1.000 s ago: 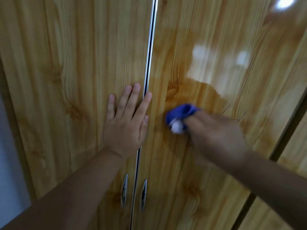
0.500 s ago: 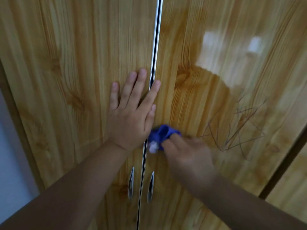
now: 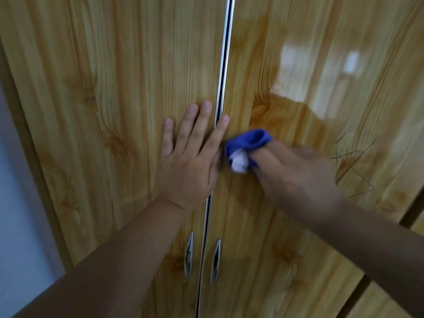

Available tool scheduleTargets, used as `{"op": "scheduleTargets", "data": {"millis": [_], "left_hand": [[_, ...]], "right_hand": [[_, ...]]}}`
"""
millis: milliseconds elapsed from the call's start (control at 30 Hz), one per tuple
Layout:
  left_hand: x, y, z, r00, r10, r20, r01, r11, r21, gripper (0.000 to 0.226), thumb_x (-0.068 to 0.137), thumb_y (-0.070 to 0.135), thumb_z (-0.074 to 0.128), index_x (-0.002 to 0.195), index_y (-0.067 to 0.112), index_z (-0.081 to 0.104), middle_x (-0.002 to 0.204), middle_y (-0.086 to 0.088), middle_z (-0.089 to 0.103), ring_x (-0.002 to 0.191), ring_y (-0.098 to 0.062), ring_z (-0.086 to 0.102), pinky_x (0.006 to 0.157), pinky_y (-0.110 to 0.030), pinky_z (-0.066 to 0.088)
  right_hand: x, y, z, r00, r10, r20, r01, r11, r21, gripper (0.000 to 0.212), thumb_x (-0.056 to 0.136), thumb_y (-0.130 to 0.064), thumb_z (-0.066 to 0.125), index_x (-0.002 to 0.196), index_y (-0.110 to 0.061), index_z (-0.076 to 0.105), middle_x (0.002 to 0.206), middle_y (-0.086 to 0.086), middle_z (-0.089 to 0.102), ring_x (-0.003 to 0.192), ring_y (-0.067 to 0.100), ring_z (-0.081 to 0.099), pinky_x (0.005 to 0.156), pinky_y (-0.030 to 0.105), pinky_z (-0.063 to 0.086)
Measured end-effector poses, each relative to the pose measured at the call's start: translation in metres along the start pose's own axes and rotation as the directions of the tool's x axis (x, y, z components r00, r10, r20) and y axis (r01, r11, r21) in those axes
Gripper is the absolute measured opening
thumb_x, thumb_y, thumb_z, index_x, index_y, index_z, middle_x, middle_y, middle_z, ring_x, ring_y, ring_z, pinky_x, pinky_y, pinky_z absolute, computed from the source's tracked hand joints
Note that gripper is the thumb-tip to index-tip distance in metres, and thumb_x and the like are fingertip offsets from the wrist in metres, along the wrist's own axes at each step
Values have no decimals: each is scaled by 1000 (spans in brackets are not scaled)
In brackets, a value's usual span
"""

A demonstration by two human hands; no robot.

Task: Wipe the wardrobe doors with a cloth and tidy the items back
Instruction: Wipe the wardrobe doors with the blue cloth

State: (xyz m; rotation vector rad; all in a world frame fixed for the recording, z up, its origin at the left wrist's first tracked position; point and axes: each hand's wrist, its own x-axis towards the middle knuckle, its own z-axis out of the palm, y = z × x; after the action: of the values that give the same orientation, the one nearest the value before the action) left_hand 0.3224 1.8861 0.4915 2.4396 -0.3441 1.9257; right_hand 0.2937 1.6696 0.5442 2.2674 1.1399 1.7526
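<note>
Head view: left hand (image 3: 185,171) flat on wardrobe doors (image 3: 128,76); right hand (image 3: 296,177) grip clenched round cloth (image 3: 249,142).

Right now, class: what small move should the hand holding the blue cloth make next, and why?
Probably sweep the blue cloth rightward over the right door to the scribble marks: the right hand grips it by the centre seam, the left hand presses flat, bracing.

Flat left grip (image 3: 187,166) (fingers straight), curled right grip (image 3: 296,173), blurred
</note>
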Motion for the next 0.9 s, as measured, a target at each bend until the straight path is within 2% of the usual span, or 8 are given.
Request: {"op": "scheduleTargets", "data": {"millis": [100,267,367,467,533,667,800,900], "left_hand": [[0,0,1,1000,-1,-25,1,1000,-12,54,112,33,28,165,24,18,172,-10,21,161,-26,14,129,-57,9],[-1,2,1,999,-8,-32,7,1000,-10,52,113,29,28,164,21,21,171,-9,21,161,-24,14,129,-57,11],[-1,2,-1,1000,-19,-18,19,1000,-14,54,111,33,25,164,21,19,171,-5,15,160,-22,10,129,-55,9],[-1,0,-1,1000,7,-2,-7,1000,-13,62,108,45,26,164,19,19,171,-7,15,160,-23,9,128,-57,9],[0,0,0,1000,9,-19,-9,1000,-6,55,111,36,26,164,20,20,171,-8,19,160,-26,15,128,-59,14],[-2,1,4,998,12,-62,-12,1000,-4,52,113,28,28,164,23,23,172,-6,19,161,-25,17,129,-58,14],[-1,0,5,999,6,-44,-5,999,35,55,112,32,28,166,27,18,174,-3,14,162,-24,12,130,-55,8],[-1,3,-1,1000,-12,-13,13,999,38,56,112,34,27,166,30,16,175,-1,9,162,-24,10,130,-54,6]], "right_hand": [[46,15,-12,993,87,-77,-93,993,-78,16,99,-16,62,87,-11,71,75,5,64,53,25,55,48,29,31],[54,3,-8,968,235,-92,-237,971,-19,18,101,-23,58,97,-14,73,87,4,68,63,25,61,49,29,34],[26,-18,6,982,170,-84,-169,985,18,14,99,-16,62,92,-15,74,80,1,67,57,20,56,50,27,36],[-12,-42,25,993,111,-49,-105,988,112,16,97,-12,64,84,-17,71,74,0,63,54,17,54,48,32,43],[-45,-56,37,997,64,45,-71,985,157,13,91,-10,66,83,-19,69,74,-2,63,54,15,54,49,31,43],[-109,-75,49,976,26,217,-64,984,167,12,91,-16,61,85,-24,69,76,-4,61,56,19,56,51,34,41],[-115,-73,40,967,14,253,-70,974,214,11,88,-19,62,89,-24,71,78,-5,61,61,18,58,54,33,45],[-115,-54,15,972,45,232,-96,972,216,18,86,-17,69,102,-20,75,87,-5,67,68,17,63,58,33,50]]}}
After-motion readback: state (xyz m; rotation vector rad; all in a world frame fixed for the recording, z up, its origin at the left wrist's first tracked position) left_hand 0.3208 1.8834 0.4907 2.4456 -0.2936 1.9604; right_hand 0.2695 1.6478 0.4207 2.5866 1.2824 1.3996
